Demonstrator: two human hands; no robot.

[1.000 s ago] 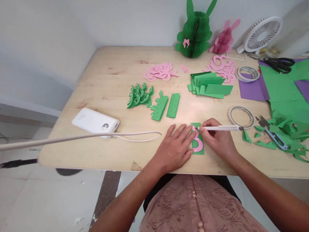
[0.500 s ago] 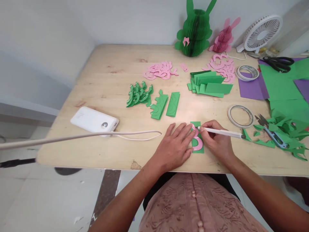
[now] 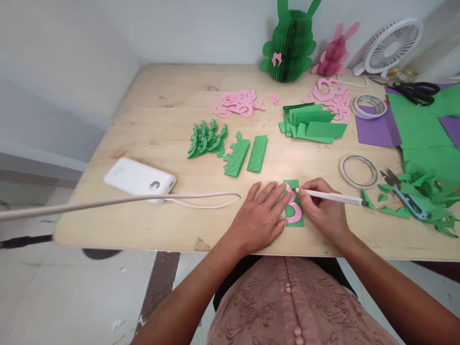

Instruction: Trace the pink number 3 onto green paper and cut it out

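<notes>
My left hand (image 3: 260, 218) lies flat near the table's front edge, fingers stretched out, pressing on a pink curvy paper cutout (image 3: 295, 212). That cutout rests on a green paper strip (image 3: 292, 183), its left part hidden under my fingers. In my right hand (image 3: 325, 208) a white pen (image 3: 334, 195) is pinched, its tip at the cutout's right edge. Up and to the left lie two green folded strips with drawn outlines, one whole (image 3: 258, 153) and one partly cut (image 3: 237, 158). A pile of green cut shapes (image 3: 207, 139) is beside them.
A white power bank (image 3: 140, 179) with a cable (image 3: 108, 203) lies left. Behind are pink cutouts (image 3: 237, 103), green strips (image 3: 312, 124), a green paper rabbit (image 3: 292, 45), a pink one (image 3: 332, 55) and a fan (image 3: 392, 47). Tape (image 3: 359, 184), blue-handled snips (image 3: 409, 201) and scraps (image 3: 427, 184) lie right.
The pen's tip has moved very slightly along the cutout's edge, and its back end has shifted a little right. Both hands stay in place; the view has tilted slightly.
</notes>
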